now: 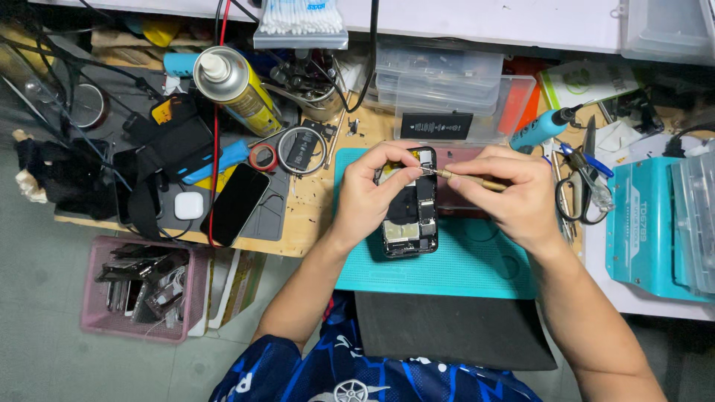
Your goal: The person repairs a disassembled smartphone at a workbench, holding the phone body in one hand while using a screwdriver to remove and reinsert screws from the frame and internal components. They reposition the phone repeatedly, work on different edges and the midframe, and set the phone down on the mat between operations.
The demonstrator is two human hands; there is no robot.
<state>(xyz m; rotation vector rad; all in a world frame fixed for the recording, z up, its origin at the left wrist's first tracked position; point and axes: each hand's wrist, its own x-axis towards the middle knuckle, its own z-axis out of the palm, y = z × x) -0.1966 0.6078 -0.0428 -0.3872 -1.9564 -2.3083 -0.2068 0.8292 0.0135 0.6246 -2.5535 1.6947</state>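
Opened phone [408, 216] frame centre on teal mat [462, 268]; left hand [369, 195] fingers clamp its top edge, right hand [514, 195] fingers pinch tweezers [454, 176], tip inside phone.

Wooden workbench [316, 212], cluttered. Teal work mat [454, 272] at front edge, centre; opened phone [408, 216] lying on it. Dark grey mat [272, 212] at left, black phone [234, 203] face up on it, small white earbud case [188, 205] just beside. Yellow spray can [238, 85] lying toward back left. Clear plastic boxes [439, 74] along back edge. Blue-handled tool [544, 128] and scissors [581, 190] right of teal mat. Teal box [640, 227] at right edge.
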